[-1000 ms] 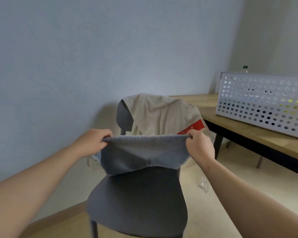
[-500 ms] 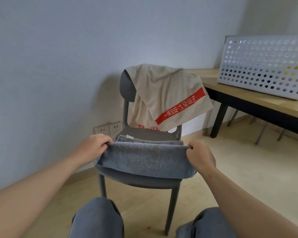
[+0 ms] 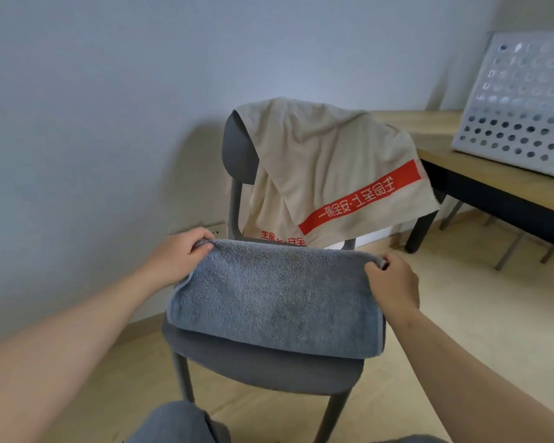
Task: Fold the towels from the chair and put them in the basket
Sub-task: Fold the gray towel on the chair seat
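The gray towel [image 3: 275,298] lies folded on the seat of the chair [image 3: 269,369], directly in front of me. Its long axis runs from my left to my right, and its near edge hangs a little over the front of the seat. My left hand [image 3: 178,254] pinches the far left corner and my right hand [image 3: 394,282] pinches the far right corner, so the towel is stretched between both hands.

The basket [image 3: 525,107] stands on the counter [image 3: 493,180] to my right, well apart from the chair. My right hand is the nearer one to it, so I think the towel must travel to the right once the folding is finished.

A beige towel [image 3: 317,167] with a red stripe hangs over the chair back, just behind the gray one, not yet folded. The chair stands on a light floor [image 3: 461,314], near a plain wall [image 3: 109,123].
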`<action>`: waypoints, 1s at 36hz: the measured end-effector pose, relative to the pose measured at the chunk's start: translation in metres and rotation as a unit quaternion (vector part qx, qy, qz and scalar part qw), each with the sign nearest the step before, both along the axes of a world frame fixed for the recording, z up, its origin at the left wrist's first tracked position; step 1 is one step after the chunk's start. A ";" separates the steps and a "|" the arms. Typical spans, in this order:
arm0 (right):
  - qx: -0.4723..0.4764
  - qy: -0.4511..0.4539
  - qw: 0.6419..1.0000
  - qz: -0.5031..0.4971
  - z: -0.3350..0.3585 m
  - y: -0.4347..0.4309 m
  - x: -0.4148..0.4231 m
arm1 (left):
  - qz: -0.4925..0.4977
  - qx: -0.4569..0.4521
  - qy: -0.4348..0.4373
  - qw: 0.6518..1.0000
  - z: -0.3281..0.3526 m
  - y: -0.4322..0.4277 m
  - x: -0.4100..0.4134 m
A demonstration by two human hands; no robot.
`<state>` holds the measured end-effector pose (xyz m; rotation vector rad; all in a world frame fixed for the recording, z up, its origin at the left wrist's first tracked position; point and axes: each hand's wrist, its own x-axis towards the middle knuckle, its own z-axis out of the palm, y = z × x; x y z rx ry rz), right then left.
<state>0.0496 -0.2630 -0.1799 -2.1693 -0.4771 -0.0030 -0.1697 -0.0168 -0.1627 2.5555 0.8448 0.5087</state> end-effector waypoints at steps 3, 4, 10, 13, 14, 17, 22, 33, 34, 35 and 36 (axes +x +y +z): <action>0.026 0.015 0.999 -0.015 -0.010 0.021 0.023 | 0.022 -0.042 -0.025 0.999 -0.009 0.023 0.030; 0.033 0.020 0.999 -0.021 -0.014 0.027 0.030 | 0.032 -0.062 -0.043 0.997 -0.012 0.028 0.040; 0.029 0.164 0.986 -0.002 -0.050 0.048 0.055 | 0.178 -0.298 0.001 0.938 -0.056 0.042 0.072; 0.002 0.200 0.980 0.002 -0.070 0.043 0.053 | 0.206 -0.300 0.028 0.931 -0.080 0.044 0.062; 0.002 0.204 0.979 -0.001 -0.074 0.040 0.052 | 0.216 -0.292 0.029 0.931 -0.084 0.045 0.058; -0.024 0.209 0.978 -0.013 -0.083 0.032 0.046 | 0.218 -0.256 0.065 0.939 -0.089 0.045 0.049; -0.046 0.116 0.992 0.005 -0.078 0.030 0.042 | 0.198 -0.159 0.125 0.959 -0.085 0.042 0.044; -0.160 0.130 0.978 0.012 -0.076 0.034 0.046 | 0.226 -0.121 0.094 0.962 -0.097 0.028 0.040; -0.184 0.119 0.976 0.002 -0.077 0.032 0.043 | 0.231 -0.071 0.101 0.965 -0.098 0.024 0.040; -0.204 0.094 0.974 -0.008 -0.077 0.031 0.039 | 0.224 -0.012 0.102 0.969 -0.098 0.019 0.041; -0.224 0.054 0.973 -0.016 -0.078 0.030 0.032 | 0.201 0.039 0.101 0.974 -0.099 0.013 0.042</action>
